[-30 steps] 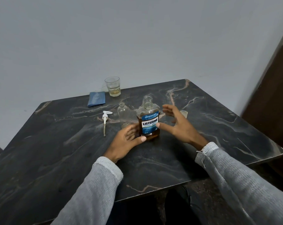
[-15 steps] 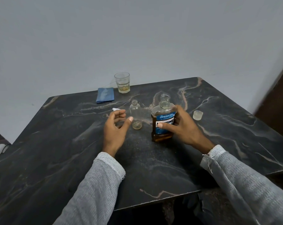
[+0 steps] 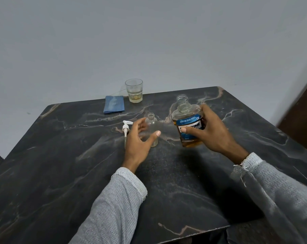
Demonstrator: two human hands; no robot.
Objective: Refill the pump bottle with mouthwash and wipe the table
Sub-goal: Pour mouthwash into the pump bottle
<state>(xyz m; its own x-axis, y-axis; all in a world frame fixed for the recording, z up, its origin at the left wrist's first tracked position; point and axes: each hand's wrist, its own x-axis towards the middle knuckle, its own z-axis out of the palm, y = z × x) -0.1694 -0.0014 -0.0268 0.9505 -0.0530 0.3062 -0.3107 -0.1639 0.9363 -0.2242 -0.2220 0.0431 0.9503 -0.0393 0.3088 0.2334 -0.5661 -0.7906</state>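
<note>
An uncapped mouthwash bottle [image 3: 187, 118] with amber liquid and a blue label is lifted just off the dark marble table [image 3: 61, 173], gripped around its body by my right hand [image 3: 209, 134]. A small clear pump bottle [image 3: 151, 123] stands open-necked in the middle of the table. My left hand [image 3: 138, 140] curls around it with fingers apart, thumb in front and fingers behind; I cannot tell whether they touch the glass. The white pump head [image 3: 125, 128] with its tube lies flat just left of that hand.
A folded blue cloth [image 3: 114, 104] lies near the table's far edge, with a clear glass [image 3: 134, 90] holding a little yellowish liquid beside it. A grey wall rises behind. A dark wooden surface [image 3: 304, 120] borders the right.
My right hand closed on the mouthwash bottle and lifted it slightly to the right. My left hand left that bottle and moved up to the small pump bottle.
</note>
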